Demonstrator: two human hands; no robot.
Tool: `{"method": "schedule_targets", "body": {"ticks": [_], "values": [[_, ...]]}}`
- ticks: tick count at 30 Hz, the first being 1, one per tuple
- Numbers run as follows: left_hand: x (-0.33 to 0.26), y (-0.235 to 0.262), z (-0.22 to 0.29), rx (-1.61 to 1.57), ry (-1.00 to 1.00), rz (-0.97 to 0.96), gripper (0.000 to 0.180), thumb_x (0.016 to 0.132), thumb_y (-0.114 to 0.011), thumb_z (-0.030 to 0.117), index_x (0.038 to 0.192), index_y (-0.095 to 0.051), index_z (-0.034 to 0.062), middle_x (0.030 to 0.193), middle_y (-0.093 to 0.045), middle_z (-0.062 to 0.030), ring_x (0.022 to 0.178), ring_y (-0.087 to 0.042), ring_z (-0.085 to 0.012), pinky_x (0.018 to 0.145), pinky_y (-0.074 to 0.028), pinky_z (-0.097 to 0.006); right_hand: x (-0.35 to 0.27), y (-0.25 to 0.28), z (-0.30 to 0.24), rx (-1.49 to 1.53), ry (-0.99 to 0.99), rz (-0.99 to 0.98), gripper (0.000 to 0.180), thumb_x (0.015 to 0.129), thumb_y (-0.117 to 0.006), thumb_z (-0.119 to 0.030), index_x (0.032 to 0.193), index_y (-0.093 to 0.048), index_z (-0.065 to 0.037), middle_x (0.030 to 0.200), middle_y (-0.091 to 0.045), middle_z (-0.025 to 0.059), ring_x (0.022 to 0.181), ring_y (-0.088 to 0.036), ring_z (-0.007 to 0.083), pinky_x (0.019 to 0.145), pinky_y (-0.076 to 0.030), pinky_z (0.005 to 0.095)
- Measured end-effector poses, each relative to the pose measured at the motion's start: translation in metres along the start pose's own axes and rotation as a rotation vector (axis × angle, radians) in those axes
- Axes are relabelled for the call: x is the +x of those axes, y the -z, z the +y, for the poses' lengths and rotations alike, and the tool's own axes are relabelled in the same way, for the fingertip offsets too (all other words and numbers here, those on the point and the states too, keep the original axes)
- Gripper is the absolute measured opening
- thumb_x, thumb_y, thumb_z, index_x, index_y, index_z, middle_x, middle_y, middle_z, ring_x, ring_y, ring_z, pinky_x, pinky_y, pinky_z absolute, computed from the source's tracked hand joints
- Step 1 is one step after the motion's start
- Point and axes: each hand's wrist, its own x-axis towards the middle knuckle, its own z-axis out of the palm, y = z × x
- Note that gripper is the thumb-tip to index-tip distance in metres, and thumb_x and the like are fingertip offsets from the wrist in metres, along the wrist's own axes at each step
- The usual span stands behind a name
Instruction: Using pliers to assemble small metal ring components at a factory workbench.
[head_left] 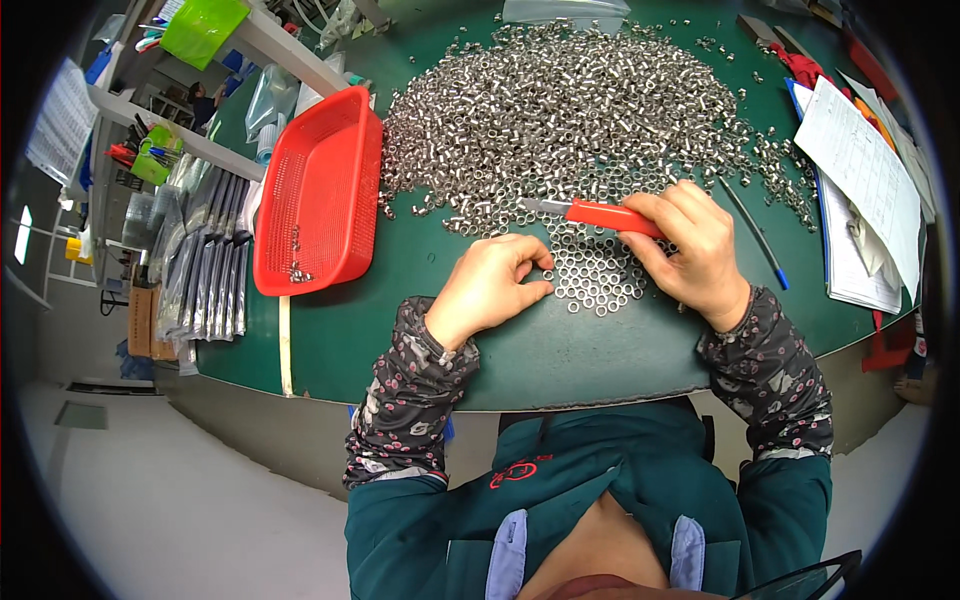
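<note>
My right hand (690, 245) is closed around the red handle of a utility knife (615, 216). Its grey blade points left, over the near side of a large heap of small metal rings (560, 110). At the left edge of a flat patch of loose rings (600, 280), my left hand (492, 285) has its fingers curled in. Between its thumb and forefinger sits a small metal ring (548, 275). The rings in this patch lie mostly flat, in a single layer, between my two hands.
A red perforated basket (318, 190) with a few rings inside stands left on the green table (400, 365). To the right lie a blue pen (757, 235) and papers on a clipboard (865, 180). Packed grey bags (215, 270) stand beyond the basket; a plastic bag (565, 12) lies behind the heap.
</note>
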Motion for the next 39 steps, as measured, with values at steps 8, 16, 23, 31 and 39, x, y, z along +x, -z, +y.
{"method": "schedule_targets", "body": {"ticks": [8,16,23,31,39], "values": [[0.003,0.010,-0.011,-0.984,0.238,-0.008,0.007,0.081,-0.057,0.007,0.087,-0.054,0.0038,0.062,-0.042,0.0051,0.047,-0.032,-0.0018,0.040,-0.025,-0.016,-0.001,0.001,-0.002,0.034,-0.024,-0.012,0.025,0.062,-0.070,-0.009,0.084,-0.060,-0.005,0.064,-0.051,0.0057,0.058,-0.050,0.0218,0.050,-0.041,0.0317],[0.006,0.006,-0.025,-1.509,0.138,-0.098,0.008,0.089,-0.048,0.012,0.095,-0.052,0.0067,0.075,-0.051,-0.0015,0.047,-0.033,-0.0007,0.037,-0.023,-0.013,-0.007,-0.005,-0.008,0.263,-0.233,-0.053,0.023,0.068,-0.069,-0.011,0.087,-0.060,-0.002,0.070,-0.057,0.0091,0.061,-0.056,0.0228,0.056,-0.044,0.0304],[0.006,-0.004,-0.012,-1.343,0.170,-0.158,0.011,0.089,-0.046,0.009,0.098,-0.052,0.0058,0.080,-0.055,-0.0033,0.048,-0.035,-0.0004,0.037,-0.024,-0.013,0.004,-0.022,-0.030,0.632,-0.556,-0.127,0.022,0.071,-0.068,-0.010,0.089,-0.060,-0.002,0.076,-0.063,0.0077,0.068,-0.060,0.0114,0.061,-0.047,0.0256],[0.003,-0.009,-0.003,-1.329,0.155,-0.144,0.011,0.086,-0.047,0.006,0.097,-0.049,0.0059,0.076,-0.056,-0.0064,0.046,-0.036,-0.0012,0.038,-0.024,-0.014,0.003,-0.027,-0.034,0.574,-0.482,-0.209,0.018,0.066,-0.061,-0.001,0.083,-0.059,-0.002,0.072,-0.062,0.0098,0.065,-0.061,0.0165,0.058,-0.047,0.0286],[0.006,0.001,-0.020,-1.489,0.161,-0.113,0.012,0.082,-0.046,0.006,0.094,-0.047,0.0057,0.072,-0.052,-0.0069,0.044,-0.035,-0.0046,0.034,-0.024,-0.015,0.012,-0.035,-0.044,0.857,-0.661,-0.248,0.009,0.072,-0.057,-0.003,0.080,-0.056,0.001,0.067,-0.053,-0.0030,0.064,-0.045,0.0019,0.054,-0.039,0.0199]]}}
